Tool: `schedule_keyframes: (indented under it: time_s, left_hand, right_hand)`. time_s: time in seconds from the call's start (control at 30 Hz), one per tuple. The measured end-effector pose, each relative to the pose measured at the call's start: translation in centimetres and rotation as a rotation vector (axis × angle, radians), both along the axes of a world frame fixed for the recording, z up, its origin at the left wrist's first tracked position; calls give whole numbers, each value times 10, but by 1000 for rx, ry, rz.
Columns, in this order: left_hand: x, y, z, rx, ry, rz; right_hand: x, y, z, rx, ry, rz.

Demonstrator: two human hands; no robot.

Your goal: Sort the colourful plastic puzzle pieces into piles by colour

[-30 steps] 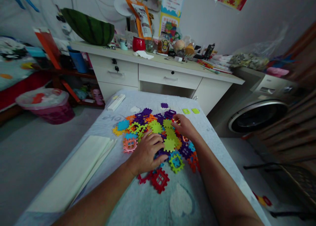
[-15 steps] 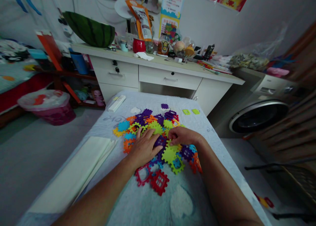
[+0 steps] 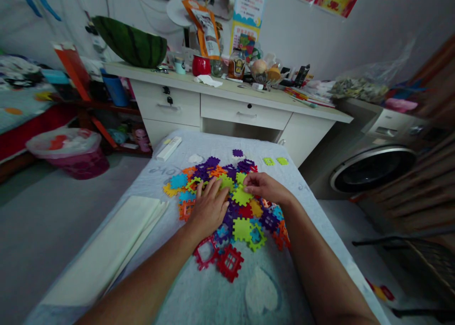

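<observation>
A heap of colourful plastic interlocking tiles with notched edges lies on the cloth-covered table. My left hand (image 3: 209, 207) rests on the heap's left part, fingers stretched and spread, touching tiles beneath it. My right hand (image 3: 266, 187) pinches a lime-green tile (image 3: 241, 195) by its upper right edge, over the middle of the heap. Below that tile lie a red tile (image 3: 245, 211) and an orange-yellow tile (image 3: 256, 208). Closer to me are another lime-green tile (image 3: 242, 230) and a red window tile (image 3: 230, 262).
Two small lime tiles (image 3: 275, 161) and a purple tile (image 3: 238, 152) lie apart at the back. A folded cream cloth (image 3: 103, 249) and a white box (image 3: 169, 148) are on the left. Beyond stand a white desk (image 3: 245, 112) and a washing machine (image 3: 369, 149).
The right hand has moved slightly up, and a lime-green tile in its fingers now lies farther back. Red and orange-yellow tiles have come into sight. The left hand has shifted little.
</observation>
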State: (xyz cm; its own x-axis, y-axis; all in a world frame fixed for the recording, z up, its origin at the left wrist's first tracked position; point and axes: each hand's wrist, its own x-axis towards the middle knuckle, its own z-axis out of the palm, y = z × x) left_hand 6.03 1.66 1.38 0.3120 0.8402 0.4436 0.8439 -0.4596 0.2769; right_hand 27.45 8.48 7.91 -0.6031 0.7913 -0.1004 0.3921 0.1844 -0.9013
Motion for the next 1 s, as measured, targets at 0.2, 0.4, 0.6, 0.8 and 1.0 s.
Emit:
schedule_keyframes:
  time_s: [0.2,0.4,0.6,0.8,1.0]
  left_hand:
    - [-2,4,-9,-45,54,-8]
    - [-1,2,-6,-53,43,-21]
    - [1,1,-4,-65,34,-14]
    - [1,-1,-2,-78,65,-4]
    - [1,-1,-3,-77,95,-46]
  right_hand:
    - [-7,-1,-13,-120,8,142]
    - [12,23,-27,305,-196,-280]
    - [11,69,-46,587,-454,-462]
    - [-10,96,-53,549,-677,-369]
    - [-4,87,-45,634,-626,-503]
